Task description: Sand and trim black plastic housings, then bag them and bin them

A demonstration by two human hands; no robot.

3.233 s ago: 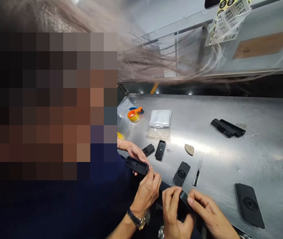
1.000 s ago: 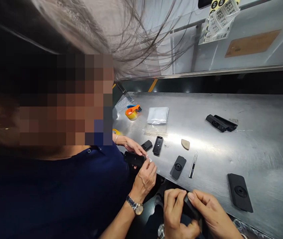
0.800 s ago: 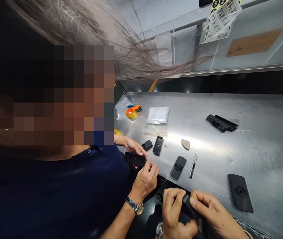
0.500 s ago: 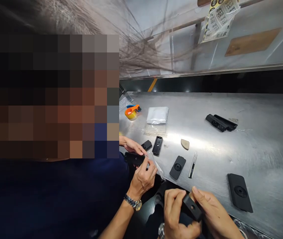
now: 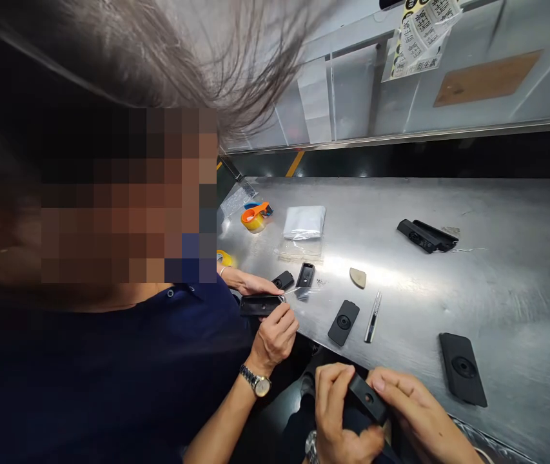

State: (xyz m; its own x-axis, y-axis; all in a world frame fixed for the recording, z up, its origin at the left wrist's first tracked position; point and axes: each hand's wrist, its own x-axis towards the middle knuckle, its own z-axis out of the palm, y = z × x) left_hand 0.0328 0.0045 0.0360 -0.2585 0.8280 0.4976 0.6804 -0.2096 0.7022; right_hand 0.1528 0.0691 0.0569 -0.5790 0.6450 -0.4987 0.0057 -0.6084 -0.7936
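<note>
Head view: left hand (image 5: 335, 412) and right hand (image 5: 414, 419) both grasp a small black plastic housing (image 5: 367, 399) at the tabletop (image 5: 497, 283) edge, mid-inspection.

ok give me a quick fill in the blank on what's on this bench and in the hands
1. The left hand and right hand together grip one small ____ plastic part.
2. The parts lie on a bare ____ workbench.
3. The tape roll at the far left of the bench sits in an ____ dispenser.
4. The co-worker's hand nearest the camera wears a ____ on its wrist.

Missing words: black; metal; orange; watch
</note>
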